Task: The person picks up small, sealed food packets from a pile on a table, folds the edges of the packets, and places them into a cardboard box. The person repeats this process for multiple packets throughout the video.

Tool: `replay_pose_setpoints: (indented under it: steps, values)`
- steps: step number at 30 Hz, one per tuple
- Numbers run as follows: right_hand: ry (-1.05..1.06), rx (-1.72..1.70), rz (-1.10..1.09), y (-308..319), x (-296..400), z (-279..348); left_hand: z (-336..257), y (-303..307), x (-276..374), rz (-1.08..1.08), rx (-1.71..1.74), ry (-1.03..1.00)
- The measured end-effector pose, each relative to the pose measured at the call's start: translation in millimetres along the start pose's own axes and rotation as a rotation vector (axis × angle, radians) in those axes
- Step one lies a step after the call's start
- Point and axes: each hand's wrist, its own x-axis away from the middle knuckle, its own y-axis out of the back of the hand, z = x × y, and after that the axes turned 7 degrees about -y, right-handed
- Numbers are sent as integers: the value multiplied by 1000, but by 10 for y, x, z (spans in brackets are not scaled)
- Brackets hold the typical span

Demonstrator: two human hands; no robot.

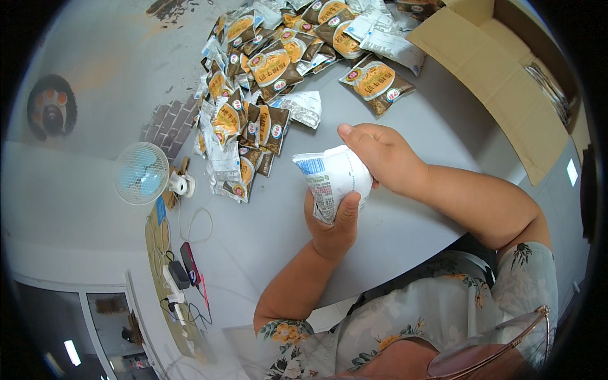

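A plump milk pouch (335, 178) is held up over the grey table (266, 251), its white printed back with a blue barcode facing me. My left hand (334, 228) grips its lower end, thumb pressed along the near side. At the upper right edge of the same pouch is my right hand (392, 156), fingers curled around it and mostly hidden. Beyond my right hand, a single brown-and-orange milk pouch (377, 85) lies face up. A large heap of similar pouches (275, 71) spreads across the far side, some showing fronts, others white backs.
An open cardboard box (494, 80) stands at the right, with flat stacked pouches (548, 92) inside. On the left are a small fan (142, 173), a power strip (173, 285), a black adapter (179, 274), a phone (190, 263) and loose cables (194, 223).
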Motion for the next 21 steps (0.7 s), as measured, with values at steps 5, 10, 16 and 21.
replay_pose_setpoints:
  steps: [5, 10, 16, 21]
  values:
    - [-41, -60, 87, 65, -52, 2, 6, -1, -73, 32, 119, 59]
    - [144, 204, 5, 201, -220, 9, 35, 126, -61, -106, 47, 223]
    - [172, 611, 26, 93, -71, 83, 92, 138, -44, 23, -165, 186]
    - [264, 489, -112, 25, -29, 51, 103, 112, -112, -84, -106, 300]
